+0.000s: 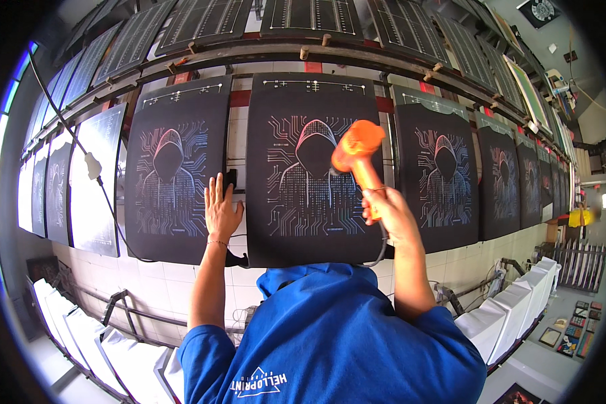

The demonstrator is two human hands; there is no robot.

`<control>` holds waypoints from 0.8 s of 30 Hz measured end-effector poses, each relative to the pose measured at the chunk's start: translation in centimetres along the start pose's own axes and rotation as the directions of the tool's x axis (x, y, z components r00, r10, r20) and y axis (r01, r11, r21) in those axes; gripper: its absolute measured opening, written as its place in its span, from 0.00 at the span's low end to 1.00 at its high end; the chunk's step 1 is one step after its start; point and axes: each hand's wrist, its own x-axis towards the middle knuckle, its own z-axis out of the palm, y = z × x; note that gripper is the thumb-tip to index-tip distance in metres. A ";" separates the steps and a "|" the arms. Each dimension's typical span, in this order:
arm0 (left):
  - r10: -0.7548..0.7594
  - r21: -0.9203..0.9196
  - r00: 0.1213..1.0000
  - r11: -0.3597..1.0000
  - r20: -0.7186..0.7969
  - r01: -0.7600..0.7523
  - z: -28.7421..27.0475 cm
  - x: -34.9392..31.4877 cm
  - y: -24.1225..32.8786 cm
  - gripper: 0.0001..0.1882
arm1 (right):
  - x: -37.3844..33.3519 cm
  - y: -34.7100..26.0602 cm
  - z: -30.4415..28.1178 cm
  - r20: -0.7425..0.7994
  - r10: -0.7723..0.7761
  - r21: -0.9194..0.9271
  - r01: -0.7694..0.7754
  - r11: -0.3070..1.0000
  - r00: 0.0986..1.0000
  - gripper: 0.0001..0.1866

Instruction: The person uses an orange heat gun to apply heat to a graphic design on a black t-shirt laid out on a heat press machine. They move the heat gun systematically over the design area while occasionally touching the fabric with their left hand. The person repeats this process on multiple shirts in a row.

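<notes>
My right hand point(388, 214) is closed around the handle of an orange hair dryer point(359, 147). Its head is over the right part of the middle black T-shirt point(303, 158), which lies stretched on a board and carries a hooded figure among circuit lines in red, white and blue. A dark cord runs down from the handle. On the right edge of the black T-shirt to the left point(172, 158), which bears the same print, my left hand point(223, 206) rests open with its fingers spread. Beside the dryer, on the right, is another printed T-shirt point(444, 161).
A silvery bare board point(97, 182) stands in the row on the left. Long dark rails point(269, 54) separate this row from more boards point(311, 19) behind. A cable with a white connector point(93, 165) hangs at the left. White box-like panels point(498, 323) line the near side.
</notes>
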 end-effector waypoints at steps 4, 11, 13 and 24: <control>0.013 -0.029 1.000 0.999 -0.026 -0.014 0.1 0.1 0.0 0.27 | 0.7 0.6 3.3 0.186 -0.037 0.056 0.027 0.998 0.982 0.17; 0.019 -0.041 1.000 0.999 -0.015 -0.019 -0.2 0.0 -0.2 0.26 | 0.0 0.6 2.1 0.048 -0.032 0.046 0.030 0.999 0.998 0.18; 0.015 -0.047 1.000 0.999 -0.006 -0.015 -0.3 0.0 -0.2 0.26 | -0.6 0.9 0.2 -0.084 -0.025 0.045 0.029 0.999 0.996 0.19; 0.032 -0.063 0.999 0.997 -0.015 -0.033 0.1 -0.1 -0.9 0.26 | -1.5 0.9 2.3 -0.160 0.007 0.064 0.003 0.998 0.987 0.14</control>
